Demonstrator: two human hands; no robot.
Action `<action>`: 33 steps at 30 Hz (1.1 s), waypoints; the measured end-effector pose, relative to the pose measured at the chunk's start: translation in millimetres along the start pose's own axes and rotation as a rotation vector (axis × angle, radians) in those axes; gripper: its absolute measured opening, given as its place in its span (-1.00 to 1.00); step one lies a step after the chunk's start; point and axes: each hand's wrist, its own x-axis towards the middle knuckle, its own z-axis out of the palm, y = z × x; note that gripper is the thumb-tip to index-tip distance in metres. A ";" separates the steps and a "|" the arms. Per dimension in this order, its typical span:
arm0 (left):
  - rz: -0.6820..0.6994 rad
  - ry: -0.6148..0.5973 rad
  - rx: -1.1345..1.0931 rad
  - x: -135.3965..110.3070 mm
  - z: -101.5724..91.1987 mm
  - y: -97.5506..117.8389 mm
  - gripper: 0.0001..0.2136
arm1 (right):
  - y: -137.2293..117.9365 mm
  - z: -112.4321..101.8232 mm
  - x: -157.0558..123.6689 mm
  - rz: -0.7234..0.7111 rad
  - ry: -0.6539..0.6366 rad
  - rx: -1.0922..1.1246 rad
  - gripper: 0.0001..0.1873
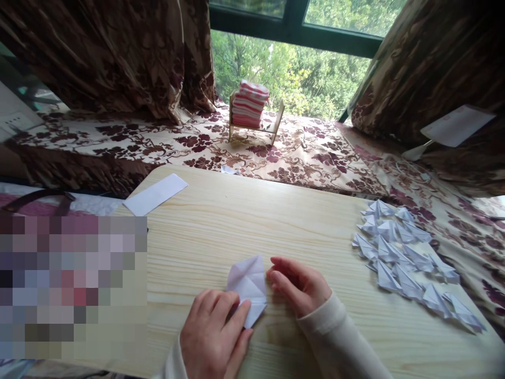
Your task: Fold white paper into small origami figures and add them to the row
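A small sheet of white paper (248, 281) with crease lines lies partly folded on the light wooden table, with a folded band across its lower part. My left hand (215, 329) holds it down at the lower left, index finger across the fold and thumb by the bottom edge. My fingers hide the paper's lower left corner. Just right of the sheet, apart from it, my right hand (300, 284) is half curled with thumb and index finger apart and nothing between them.
Several folded white paper pieces (402, 252) stand in rows at the table's right. A stack of white paper strips (156, 193) lies at the back left. Beyond the table (276, 205), a small rack holds red-and-white folded cloths (249, 105). A white lamp (453, 126) stands right.
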 end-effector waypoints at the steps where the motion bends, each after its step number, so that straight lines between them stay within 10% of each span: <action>1: -0.002 0.004 -0.004 1.4 1.3 0.7 -0.78 | 1.2 2.2 -2.5 -0.031 0.024 -0.033 -0.66; 17: 0.014 0.024 0.082 2.7 11.0 1.2 -0.76 | -2.1 5.2 -10.4 -0.282 0.170 -0.696 -0.77; 33: -0.210 0.174 0.011 33.6 -12.3 -26.3 -0.80 | -5.6 15.5 -9.9 -0.373 0.080 -0.617 -0.80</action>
